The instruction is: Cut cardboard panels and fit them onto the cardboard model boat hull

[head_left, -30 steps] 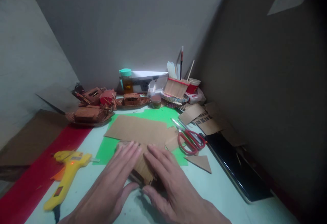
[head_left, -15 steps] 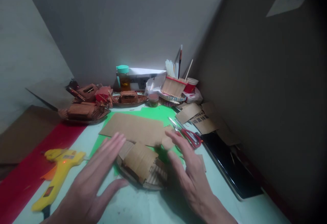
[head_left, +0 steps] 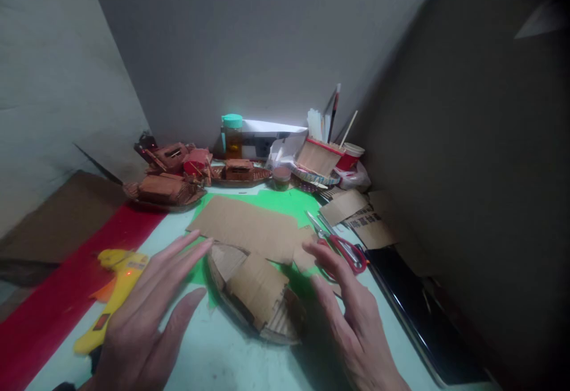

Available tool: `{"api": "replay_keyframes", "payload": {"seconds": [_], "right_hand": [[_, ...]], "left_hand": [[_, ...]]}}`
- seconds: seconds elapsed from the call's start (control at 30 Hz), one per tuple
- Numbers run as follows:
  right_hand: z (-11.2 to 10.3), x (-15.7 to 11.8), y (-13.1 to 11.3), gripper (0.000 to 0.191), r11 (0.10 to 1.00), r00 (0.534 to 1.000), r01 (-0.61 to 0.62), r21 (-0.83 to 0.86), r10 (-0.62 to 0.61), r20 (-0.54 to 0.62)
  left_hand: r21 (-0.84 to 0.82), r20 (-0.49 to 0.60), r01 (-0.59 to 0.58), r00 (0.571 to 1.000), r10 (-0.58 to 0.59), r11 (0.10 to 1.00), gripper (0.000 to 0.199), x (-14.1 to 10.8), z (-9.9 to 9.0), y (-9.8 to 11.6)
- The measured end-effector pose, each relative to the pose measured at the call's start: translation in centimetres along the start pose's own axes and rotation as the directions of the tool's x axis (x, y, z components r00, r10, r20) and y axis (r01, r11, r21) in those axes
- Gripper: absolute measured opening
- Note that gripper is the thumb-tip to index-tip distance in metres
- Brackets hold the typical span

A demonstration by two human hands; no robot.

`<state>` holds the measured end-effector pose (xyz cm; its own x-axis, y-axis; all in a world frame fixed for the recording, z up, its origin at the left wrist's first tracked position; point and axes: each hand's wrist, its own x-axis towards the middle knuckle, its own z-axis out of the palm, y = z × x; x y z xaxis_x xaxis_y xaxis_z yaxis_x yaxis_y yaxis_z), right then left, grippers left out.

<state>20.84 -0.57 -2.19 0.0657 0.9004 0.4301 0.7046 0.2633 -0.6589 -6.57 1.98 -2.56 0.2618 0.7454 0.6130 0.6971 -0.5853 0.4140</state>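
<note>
Between my hands a small cardboard boat (head_left: pixel 256 290) with a curved roof rests on the pale table cover, partly over a green sheet (head_left: pixel 289 202). My left hand (head_left: pixel 154 311) is left of the boat, fingers stretched and thumb apart, holding nothing. On the other side my right hand (head_left: pixel 351 314) is likewise open, its fingers spread near the scissors (head_left: pixel 342 251) and a small cardboard piece (head_left: pixel 306 254). A flat cardboard sheet (head_left: pixel 247 227) lies just beyond the boat. Partly covered by my left hand is a yellow glue gun (head_left: pixel 116 296) with a lit red light.
Several brown model boats (head_left: pixel 164 191) stand at the back left, near a bottle with a teal lid (head_left: pixel 232 135). A stick holder (head_left: pixel 319 156) and red cup (head_left: pixel 351 156) are at the back. Cardboard scraps (head_left: pixel 371 227) and a black tablet-like device (head_left: pixel 423 314) lie right, beside the wall.
The whole view has shifted, so the table things appear farther right. My left hand has drawn slightly away from the boat, and both hands stay open.
</note>
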Motion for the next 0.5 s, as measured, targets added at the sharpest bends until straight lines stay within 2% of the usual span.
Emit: {"api": "replay_keyframes", "payload": {"seconds": [0.17, 0.27, 0.37, 0.43, 0.5], "right_hand": [[-0.2, 0.2, 0.5, 0.032, 0.997, 0.994, -0.024, -0.077, 0.032, 0.102], [-0.7, 0.5, 0.5, 0.029, 0.995, 0.986, -0.052, -0.088, 0.065, 0.156], [-1.6, 0.8, 0.3, 0.031, 0.992, 0.969, -0.043, -0.12, 0.071, 0.237], [-2.0, 0.8, 0.1, 0.035, 0.985, 0.946, -0.041, -0.167, 0.092, 0.311], [-2.2, 0.8, -0.3, 0.038, 0.979, 0.92, -0.036, -0.201, 0.111, 0.375]], "left_hand": [[0.036, -0.034, -0.002, 0.999, 0.003, 0.999, 0.049, 0.9, -0.1, 0.1], [0.089, -0.008, 0.009, 1.0, -0.008, 0.996, 0.044, 1.2, 0.3, -0.2], [0.129, 0.096, 0.116, 0.987, -0.128, 0.985, 0.045, 0.9, 1.1, -0.8], [0.126, 0.178, 0.218, 0.955, -0.238, 0.968, 0.05, 0.6, 1.6, -0.9], [0.115, 0.228, 0.28, 0.926, -0.3, 0.953, 0.057, 0.6, 1.8, -0.8]]}}
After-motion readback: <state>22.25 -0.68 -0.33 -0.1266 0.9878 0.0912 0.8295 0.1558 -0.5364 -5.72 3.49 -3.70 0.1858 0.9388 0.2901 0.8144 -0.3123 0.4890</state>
